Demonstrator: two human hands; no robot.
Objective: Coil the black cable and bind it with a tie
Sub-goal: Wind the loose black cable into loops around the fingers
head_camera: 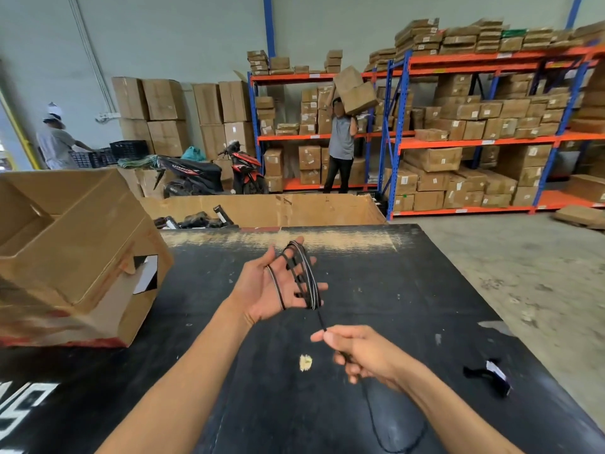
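Observation:
My left hand [271, 286] is held palm up over the black table [409, 290], fingers spread. Several loops of the black cable [309, 280] are wound around those fingers. From the loops one strand runs down to my right hand [357, 352], which pinches it between thumb and forefinger. Below that hand the loose end of the cable trails in a curve across the table toward the near edge. A small black piece with a white tag [491, 375], possibly the tie, lies on the table to the right of my right hand.
An open cardboard box [75, 250] stands on the table at the left. Behind the table is a long cardboard bin [294, 209] with dark items inside. A small yellowish scrap [305, 362] lies near my right hand. Two people, scooters and box-filled shelves are farther back.

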